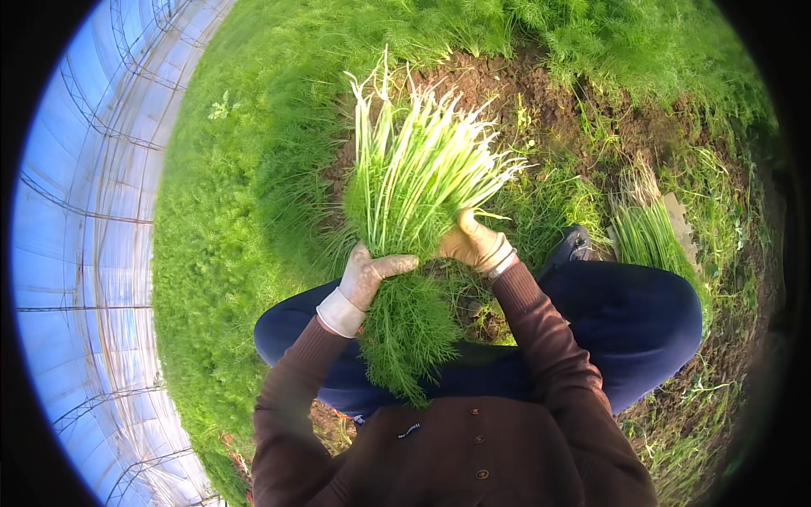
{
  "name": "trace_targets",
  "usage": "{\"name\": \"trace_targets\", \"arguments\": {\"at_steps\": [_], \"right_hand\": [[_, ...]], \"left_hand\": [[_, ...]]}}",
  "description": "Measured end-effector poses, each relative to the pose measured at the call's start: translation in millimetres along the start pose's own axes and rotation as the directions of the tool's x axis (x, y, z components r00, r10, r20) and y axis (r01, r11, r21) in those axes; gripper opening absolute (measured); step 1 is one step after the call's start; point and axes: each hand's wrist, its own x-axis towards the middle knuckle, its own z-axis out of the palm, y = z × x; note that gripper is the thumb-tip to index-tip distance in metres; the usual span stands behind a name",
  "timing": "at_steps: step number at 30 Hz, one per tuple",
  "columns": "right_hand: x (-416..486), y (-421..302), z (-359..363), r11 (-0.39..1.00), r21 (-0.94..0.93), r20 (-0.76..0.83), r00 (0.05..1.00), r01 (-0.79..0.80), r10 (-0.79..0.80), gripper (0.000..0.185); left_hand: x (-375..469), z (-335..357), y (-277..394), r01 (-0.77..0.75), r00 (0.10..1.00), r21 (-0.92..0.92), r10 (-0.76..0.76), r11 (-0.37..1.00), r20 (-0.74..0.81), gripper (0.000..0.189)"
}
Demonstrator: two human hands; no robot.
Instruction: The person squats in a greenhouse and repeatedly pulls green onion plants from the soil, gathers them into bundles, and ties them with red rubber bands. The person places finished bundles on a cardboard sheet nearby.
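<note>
A large bunch of feathery green herb plants, dill or fennel by their look (412,171), is held up before me with its pale roots pointing away. My left hand (364,279), in a soiled white glove, grips the bunch near its middle, thumb and finger wrapped across the stems. Below that grip the fine leaves hang over my lap. My right hand (472,244), in a tan glove, touches the right side of the bunch with its thumb raised; its fingers are partly hidden behind the stems, so I cannot tell how firmly it grips.
Dense standing plants (215,272) fill the left and far side. Brown soil (526,82) with scattered greens shows ahead. Another bunch (646,228) lies on a flat sheet (683,225) by my right knee. A plastic greenhouse wall (82,253) curves along the left.
</note>
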Motion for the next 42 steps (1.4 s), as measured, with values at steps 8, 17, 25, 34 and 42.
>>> {"name": "trace_targets", "arguments": {"at_steps": [8, 17, 25, 34, 42], "right_hand": [[-4.8, -45.5, -10.3, 0.913, 0.077, -0.203, 0.903, 0.401, -0.38, 0.058], [4.3, -37.4, 35.4, 0.879, -0.191, -0.304, 0.825, 0.437, -0.476, 0.039], [8.5, -22.0, 32.8, 0.827, -0.358, -0.068, 0.871, 0.434, -0.487, 0.041], [4.5, -22.0, 42.5, 0.924, -0.29, -0.216, 0.923, 0.251, -0.318, 0.029], [-4.1, -11.2, 46.2, 0.991, -0.118, 0.108, 0.993, 0.057, -0.044, 0.049]], "left_hand": [[7.7, 52.5, -30.1, 0.212, 0.945, 0.58, -0.316, 0.787, 0.083, 0.082], [41.8, 61.4, -0.5, -0.385, 0.86, 0.395, 0.48, 0.834, -0.175, 0.083], [71.8, 68.4, -18.0, -0.184, 0.577, 0.896, 0.782, 0.405, -0.235, 0.03], [47.0, 27.4, 31.5, -0.308, 0.882, 0.416, 0.421, 0.855, -0.213, 0.066], [64.8, 34.6, 66.8, -0.309, 0.931, 0.848, 0.32, 0.432, 0.176, 0.076]]}}
